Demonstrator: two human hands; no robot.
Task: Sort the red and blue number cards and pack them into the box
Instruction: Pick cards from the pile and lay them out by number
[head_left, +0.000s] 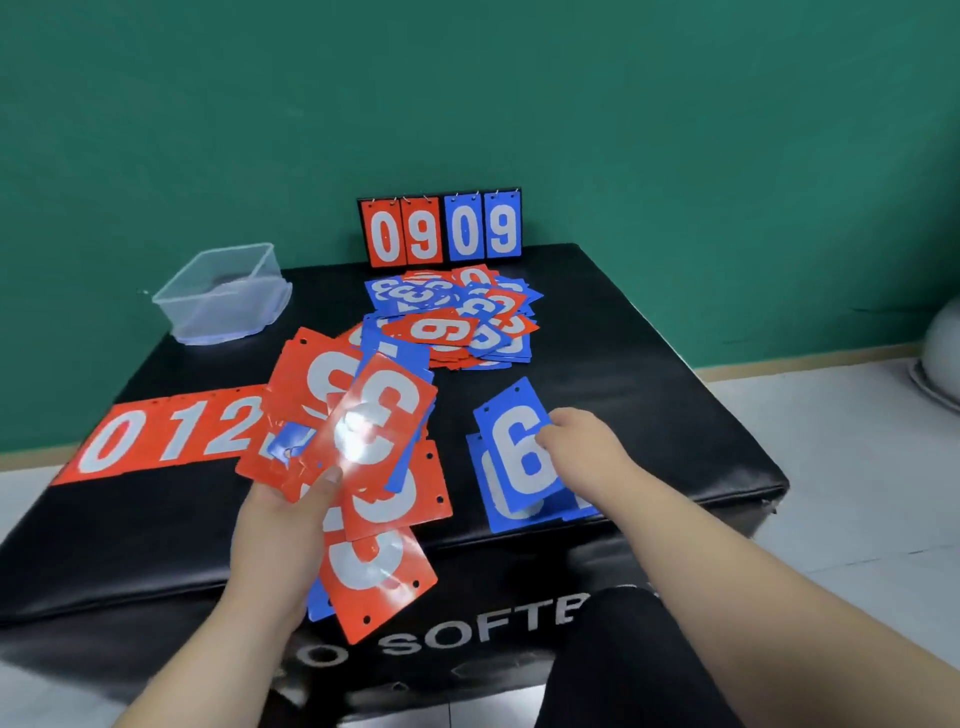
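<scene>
Gripping a mixed fan of cards (358, 415) in the left hand (280, 519), thumb pressing on the glossy red 3, probably keeping the faces readable for sorting. Pinching the blue 6 card (514, 457) by its right edge with the right hand (576, 441), laying it over the blue pile (498, 514) at 4 o'clock on the padded black block (649, 389), seemingly gathering blues apart. Keeping the red row (171, 436) of 0, 1, 2 at 9 o'clock, apparently ordering by number. Leaving the unsorted heap (457, 317) at 12 o'clock and the clear box (223, 293) at 10 o'clock, showing no cards inside.
</scene>
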